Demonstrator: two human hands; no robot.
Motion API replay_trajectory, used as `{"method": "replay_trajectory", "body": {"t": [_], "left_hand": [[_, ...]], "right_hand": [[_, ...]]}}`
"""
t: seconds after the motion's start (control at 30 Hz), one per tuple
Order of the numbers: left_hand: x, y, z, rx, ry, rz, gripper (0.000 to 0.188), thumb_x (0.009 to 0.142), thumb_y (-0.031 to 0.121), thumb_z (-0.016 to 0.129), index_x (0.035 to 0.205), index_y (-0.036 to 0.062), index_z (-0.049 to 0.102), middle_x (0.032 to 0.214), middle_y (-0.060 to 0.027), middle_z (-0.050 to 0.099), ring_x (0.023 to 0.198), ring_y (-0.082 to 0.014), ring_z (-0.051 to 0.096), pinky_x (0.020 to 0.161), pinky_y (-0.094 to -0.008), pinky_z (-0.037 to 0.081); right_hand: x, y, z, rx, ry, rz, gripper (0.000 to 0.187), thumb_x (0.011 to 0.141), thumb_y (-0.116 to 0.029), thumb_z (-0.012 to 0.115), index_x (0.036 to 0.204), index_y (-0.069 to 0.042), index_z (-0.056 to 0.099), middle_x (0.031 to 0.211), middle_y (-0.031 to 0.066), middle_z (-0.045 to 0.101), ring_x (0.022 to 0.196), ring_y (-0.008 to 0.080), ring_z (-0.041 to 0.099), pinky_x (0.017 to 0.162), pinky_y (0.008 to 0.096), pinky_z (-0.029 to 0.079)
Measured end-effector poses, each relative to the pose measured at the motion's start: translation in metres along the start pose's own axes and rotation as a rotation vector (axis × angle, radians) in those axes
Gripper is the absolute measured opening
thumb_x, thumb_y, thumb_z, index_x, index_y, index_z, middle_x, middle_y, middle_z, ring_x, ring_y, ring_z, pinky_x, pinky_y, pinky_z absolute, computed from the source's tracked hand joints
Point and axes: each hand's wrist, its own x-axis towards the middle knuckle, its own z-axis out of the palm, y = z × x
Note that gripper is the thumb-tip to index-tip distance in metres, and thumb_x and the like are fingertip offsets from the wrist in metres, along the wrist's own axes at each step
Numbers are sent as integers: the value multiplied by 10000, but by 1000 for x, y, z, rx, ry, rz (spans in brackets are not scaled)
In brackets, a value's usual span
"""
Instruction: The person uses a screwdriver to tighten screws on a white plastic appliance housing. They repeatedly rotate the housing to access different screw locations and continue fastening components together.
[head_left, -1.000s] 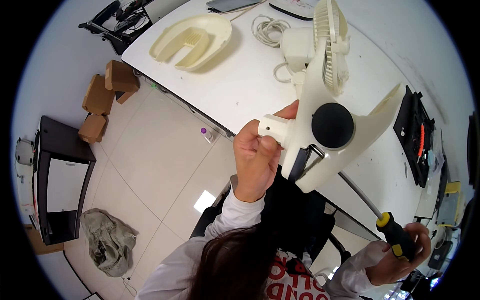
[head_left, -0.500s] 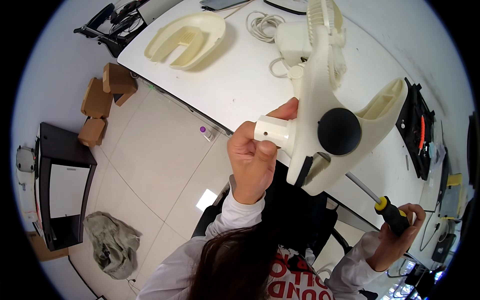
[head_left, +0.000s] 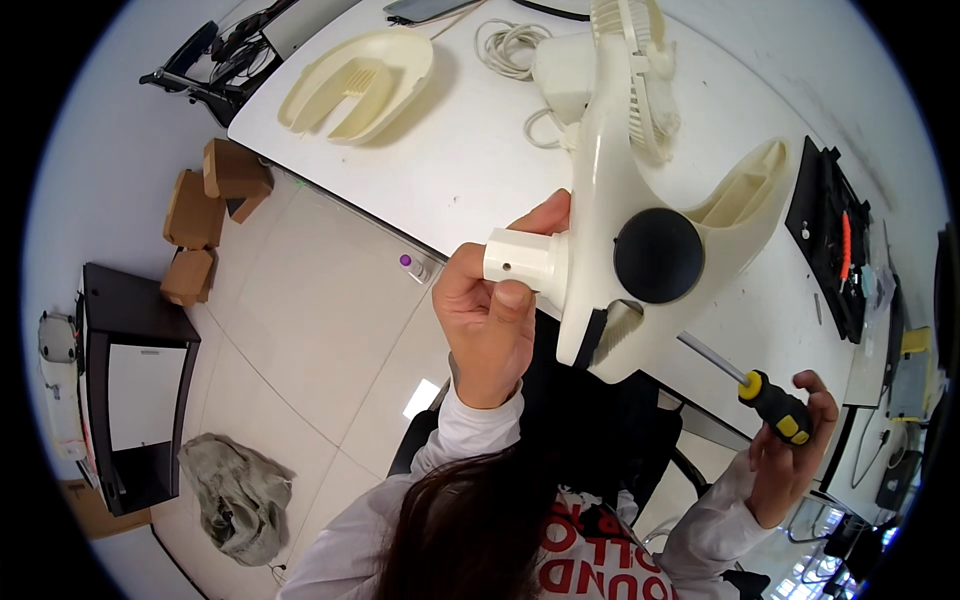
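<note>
My left hand (head_left: 487, 325) is closed around the short faceted collar (head_left: 518, 263) of a cream plastic stand, thumb in front and fingers behind. The curved stand (head_left: 597, 165) is raised above the table edge. It has a round black disc (head_left: 658, 256) on its side, a black pad on its lower end and a hollow arm reaching right. To the lower right, my right hand (head_left: 785, 462) grips a screwdriver (head_left: 780, 408) by its black and yellow handle, with one finger lifted off. Its bare metal tip points up and left toward the stand, apart from it.
On the white table (head_left: 460, 190) lie a cream oval cover (head_left: 405, 95), a coiled cable (head_left: 510, 50), and a cream housing (head_left: 562, 72) beside a ribbed cage. An open black tool case (head_left: 828, 240) sits at right. Cardboard boxes (head_left: 195, 210) and grey cloth (head_left: 235, 495) are on the floor.
The screwdriver's tip, earlier hidden at the stand's edge, now shows in full, drawn clear of it. My right hand's grip has shifted, one finger raised. My left hand keeps its hold.
</note>
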Motion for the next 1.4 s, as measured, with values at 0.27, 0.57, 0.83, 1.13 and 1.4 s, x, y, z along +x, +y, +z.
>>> {"method": "replay_trajectory", "body": {"t": [0.27, 0.57, 0.83, 1.13, 1.4], "left_hand": [[-2, -1, 3, -1, -40, 8, 308, 806, 308, 606, 803, 17, 502, 1098, -298, 513, 1016, -334, 545, 866, -427, 426], [-2, -4, 4, 16, -31, -49, 292, 816, 281, 602, 822, 3, 512, 1097, -306, 510, 1001, -306, 558, 849, -390, 445], [-2, -6, 5, 24, -4, -9, 349, 847, 329, 531, 967, 9, 460, 1073, -195, 520, 949, -232, 562, 790, -335, 477], [1, -18, -11, 10, -15, -12, 322, 921, 248, 400, 1138, 11, 412, 1075, -93, 541, 936, -170, 567, 783, -286, 478], [0, -19, -14, 7, 37, -22, 339, 922, 259, 397, 1150, 9, 406, 1080, -95, 542, 957, -174, 562, 796, -293, 476]], "right_hand": [[1, 12, -20, 22, 9, 158, 268, 793, -194, 505, 983, -23, 426, 931, 111, 439, 483, 47, 399, 357, 135, 288], [0, 11, -20, 31, -128, -38, 454, 763, -313, 600, 1023, -26, 363, 931, 119, 450, 422, 30, 376, 354, 137, 273], [0, 0, 1, -60, -34, 72, 522, 816, -489, 500, 1025, -29, 369, 847, 110, 488, 498, 70, 436, 431, 153, 365], [1, -3, -6, -318, -43, -94, 431, 850, -372, 496, 1069, -4, 449, 842, 90, 525, 592, 89, 494, 453, 167, 357], [2, -6, 4, -257, -91, -272, 468, 774, -374, 593, 1061, -39, 436, 983, 130, 462, 683, 131, 489, 564, 208, 402]]}}
